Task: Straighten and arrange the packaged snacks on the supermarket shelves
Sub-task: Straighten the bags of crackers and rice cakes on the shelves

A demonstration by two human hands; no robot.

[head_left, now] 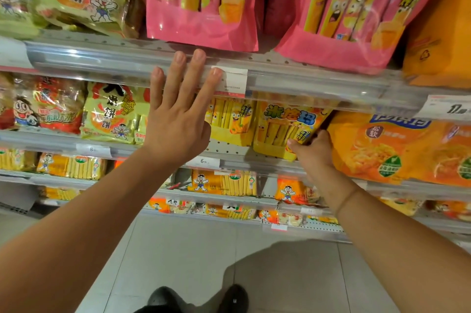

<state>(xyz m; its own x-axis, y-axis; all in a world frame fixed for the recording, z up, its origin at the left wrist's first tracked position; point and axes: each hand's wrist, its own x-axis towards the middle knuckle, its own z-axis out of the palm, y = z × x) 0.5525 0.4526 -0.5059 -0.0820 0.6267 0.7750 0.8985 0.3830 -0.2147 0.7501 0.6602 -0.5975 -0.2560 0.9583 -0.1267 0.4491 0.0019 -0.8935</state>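
Note:
A yellow snack bag (285, 126) with blue lettering leans tilted on the second shelf from the top. My right hand (312, 150) grips its lower right corner, thumb on the front. A second yellow bag (230, 121) stands just to its left. My left hand (178, 114) is raised with straight, spread fingers, its fingertips over the clear price rail (114, 63) of the top shelf, holding nothing. Two pink snack bags (204, 19) (339, 32) stand on the top shelf above my hands.
Large orange bags (397, 149) fill the shelf right of my right hand. Green-yellow rice cracker bags (112, 114) and a red bag (51, 108) sit to the left. Lower shelves (229, 200) hold smaller yellow and orange packs. Grey floor tiles and my dark shoes (198, 298) are below.

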